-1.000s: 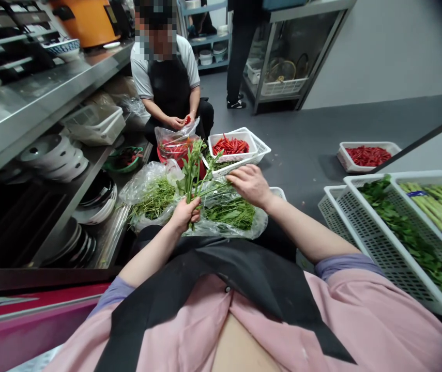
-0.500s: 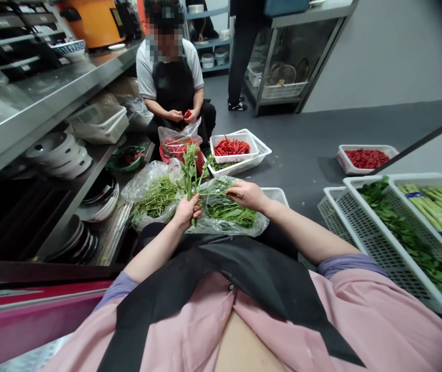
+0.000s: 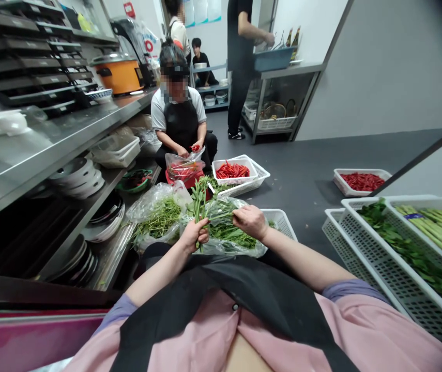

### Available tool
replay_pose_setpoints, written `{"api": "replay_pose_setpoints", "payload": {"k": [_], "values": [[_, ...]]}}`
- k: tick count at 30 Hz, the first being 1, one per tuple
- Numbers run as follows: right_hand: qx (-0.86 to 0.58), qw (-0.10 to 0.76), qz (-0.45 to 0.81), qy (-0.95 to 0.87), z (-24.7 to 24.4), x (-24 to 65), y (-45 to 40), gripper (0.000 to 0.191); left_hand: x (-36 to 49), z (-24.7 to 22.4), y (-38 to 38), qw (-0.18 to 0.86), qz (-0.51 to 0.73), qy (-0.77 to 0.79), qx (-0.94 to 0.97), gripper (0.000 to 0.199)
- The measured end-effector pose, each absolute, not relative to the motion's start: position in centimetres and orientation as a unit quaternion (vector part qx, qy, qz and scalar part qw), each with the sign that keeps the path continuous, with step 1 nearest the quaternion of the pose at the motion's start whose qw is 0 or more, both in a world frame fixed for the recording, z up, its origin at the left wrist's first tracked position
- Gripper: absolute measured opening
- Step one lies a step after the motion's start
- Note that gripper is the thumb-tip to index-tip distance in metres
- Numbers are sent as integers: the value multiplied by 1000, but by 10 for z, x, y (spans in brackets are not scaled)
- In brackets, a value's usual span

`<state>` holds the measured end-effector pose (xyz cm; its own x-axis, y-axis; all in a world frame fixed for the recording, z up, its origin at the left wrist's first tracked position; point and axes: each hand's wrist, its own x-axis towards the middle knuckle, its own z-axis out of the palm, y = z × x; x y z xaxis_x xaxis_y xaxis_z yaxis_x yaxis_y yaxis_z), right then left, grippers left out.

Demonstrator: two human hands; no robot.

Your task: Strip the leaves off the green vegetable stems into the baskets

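My left hand (image 3: 195, 235) is closed around a small bunch of leafy green stems (image 3: 199, 199), which stands roughly upright with its leaves on top. A thin green stem (image 3: 221, 215) runs sideways from the bunch to my right hand (image 3: 250, 221), whose fingers are pinched on its end. Below my hands lies an open clear plastic bag of greens (image 3: 230, 235), partly over a white basket (image 3: 283, 223). Left of it, a second plastic bag holds thin, paler stems (image 3: 162, 216). The exact kind of greens is hard to tell.
Facing me, a person in a black apron (image 3: 182, 121) handles red chillies over a red container (image 3: 184, 175). White baskets of chillies (image 3: 233, 170) stand beside them; another chilli basket (image 3: 362, 181) is further right. Vegetable baskets (image 3: 383, 248) stand at my right, steel shelving with plates (image 3: 100, 217) at my left.
My view has tilted up, so everything sits lower and more of the room's back shows. Both hands keep hold of the greens. The person opposite has lowered one hand towards the bag.
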<state>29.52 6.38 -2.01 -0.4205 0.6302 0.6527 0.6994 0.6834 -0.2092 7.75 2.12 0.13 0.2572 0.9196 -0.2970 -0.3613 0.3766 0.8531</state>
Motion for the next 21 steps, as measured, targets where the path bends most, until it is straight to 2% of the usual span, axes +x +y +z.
{"api": "replay_pose_setpoints", "payload": {"k": [4,8,10,12,15,17,21], "values": [[-463,477,38,-746,-27,284,58,23,88,17,14,687,485,404,360,51],[-556,601,207,-536,-26,303,74,21,82,30,12,654,510,398,392,48],[-570,626,306,-435,-18,316,86,19,76,30,13,657,495,405,399,48],[-538,555,452,-446,-6,321,92,19,72,26,16,674,456,419,403,48],[-443,303,664,-521,12,305,85,26,75,19,22,700,401,437,398,49],[-392,187,733,-524,19,288,75,30,80,16,25,704,394,446,388,49],[-357,139,786,-486,20,273,66,28,83,12,34,713,398,440,375,42]]}}
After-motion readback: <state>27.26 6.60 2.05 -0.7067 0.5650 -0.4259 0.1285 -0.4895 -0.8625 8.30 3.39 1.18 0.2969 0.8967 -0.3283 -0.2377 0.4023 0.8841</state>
